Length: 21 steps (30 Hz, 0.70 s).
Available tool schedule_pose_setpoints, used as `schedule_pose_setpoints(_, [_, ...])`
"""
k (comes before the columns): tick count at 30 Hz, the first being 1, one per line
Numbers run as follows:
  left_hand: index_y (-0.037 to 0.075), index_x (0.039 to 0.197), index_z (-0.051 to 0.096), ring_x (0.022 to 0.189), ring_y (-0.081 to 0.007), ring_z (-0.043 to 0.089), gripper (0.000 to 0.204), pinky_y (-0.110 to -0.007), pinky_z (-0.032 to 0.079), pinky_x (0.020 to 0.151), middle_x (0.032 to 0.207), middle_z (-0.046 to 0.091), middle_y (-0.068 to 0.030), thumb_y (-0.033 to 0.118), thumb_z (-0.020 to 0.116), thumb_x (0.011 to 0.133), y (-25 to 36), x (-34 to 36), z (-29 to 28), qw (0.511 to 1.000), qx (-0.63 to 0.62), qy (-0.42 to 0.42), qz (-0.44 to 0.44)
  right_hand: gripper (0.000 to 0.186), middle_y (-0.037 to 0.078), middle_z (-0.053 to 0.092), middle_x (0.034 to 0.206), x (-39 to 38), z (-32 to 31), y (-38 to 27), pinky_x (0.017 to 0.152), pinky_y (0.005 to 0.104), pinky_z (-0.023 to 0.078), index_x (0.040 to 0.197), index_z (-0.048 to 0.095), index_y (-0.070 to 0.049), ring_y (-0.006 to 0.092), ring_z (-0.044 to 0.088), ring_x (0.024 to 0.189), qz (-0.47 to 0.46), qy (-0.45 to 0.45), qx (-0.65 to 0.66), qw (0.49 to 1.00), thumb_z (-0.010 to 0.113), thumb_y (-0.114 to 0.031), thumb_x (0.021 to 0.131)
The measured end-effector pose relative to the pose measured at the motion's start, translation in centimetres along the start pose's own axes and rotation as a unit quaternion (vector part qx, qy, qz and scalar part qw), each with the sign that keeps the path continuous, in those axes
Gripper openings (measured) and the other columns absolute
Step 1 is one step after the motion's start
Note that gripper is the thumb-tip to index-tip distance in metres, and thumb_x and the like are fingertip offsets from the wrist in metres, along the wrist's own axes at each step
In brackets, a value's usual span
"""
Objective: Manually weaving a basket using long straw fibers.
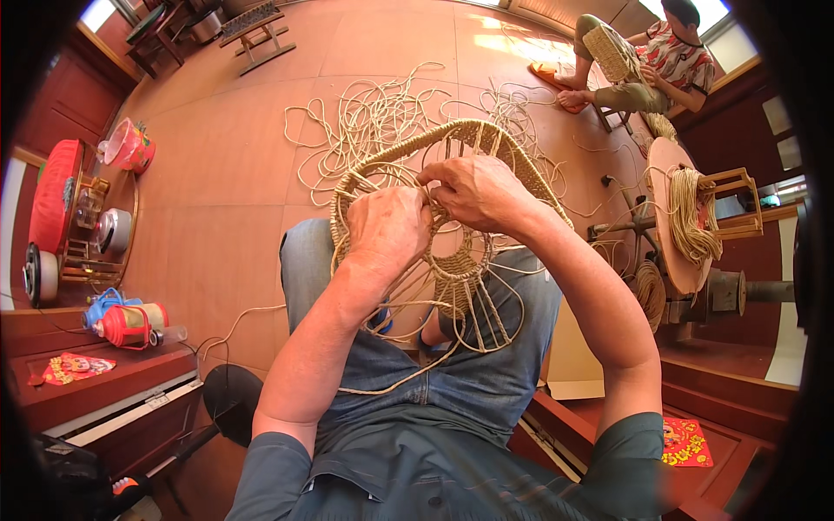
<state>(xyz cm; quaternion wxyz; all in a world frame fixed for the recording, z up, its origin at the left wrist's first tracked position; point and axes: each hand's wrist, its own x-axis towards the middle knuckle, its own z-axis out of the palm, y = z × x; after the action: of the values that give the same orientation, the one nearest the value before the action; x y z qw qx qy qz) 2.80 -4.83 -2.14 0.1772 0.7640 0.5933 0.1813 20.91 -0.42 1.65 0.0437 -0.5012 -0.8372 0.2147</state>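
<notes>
Our left grip [387, 227] and right grip [478, 193] pinch the basket [456, 280] close together, perhaps so it can't slip. It sits right under them, over our legs [306, 269], which seem to prop it. Loose string [369, 122] lies past them on the floor [208, 182].

They wear a dark grey-green shirt [373, 464] with short sleeves [274, 469] and a round, dark button [435, 501]. Their jeans [452, 392] are blue denim, faded lighter in places.
</notes>
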Motion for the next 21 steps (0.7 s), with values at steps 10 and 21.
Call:
schedule_pose_setpoints(10, [0.004, 0.094, 0.078, 0.086, -0.046, 0.076, 0.026, -0.058, 0.059, 0.081, 0.087, 0.077, -0.0231, 0.026, 0.065, 0.1, 0.0, 0.0, -0.1, 1.0, -0.007, -0.023, 0.018, 0.032, 0.023, 0.08, 0.099, 0.6, -0.1, 0.4, 0.089, 0.0552, 0.059, 0.117, 0.082, -0.013, 0.0446, 0.077, 0.096, -0.01, -0.013, -0.038, 0.999, 0.059, -0.024, 0.098])
schedule_pose_setpoints(21, [0.004, 0.101, 0.074, 0.086, -0.0474, 0.073, 0.02, -0.057, 0.056, 0.079, 0.088, 0.075, -0.0223, 0.022, 0.064, 0.105, -0.2, -0.9, 2.0, 0.989, -0.084, 0.122, 0.003, 0.025, 0.024, 0.077, 0.091, 0.6, 0.2, 0.8, 0.081, 0.0574, 0.059, 0.106, 0.076, -0.005, 0.0468, 0.075, 0.09, -0.046, -0.031, -0.062, 0.997, 0.059, -0.022, 0.1])
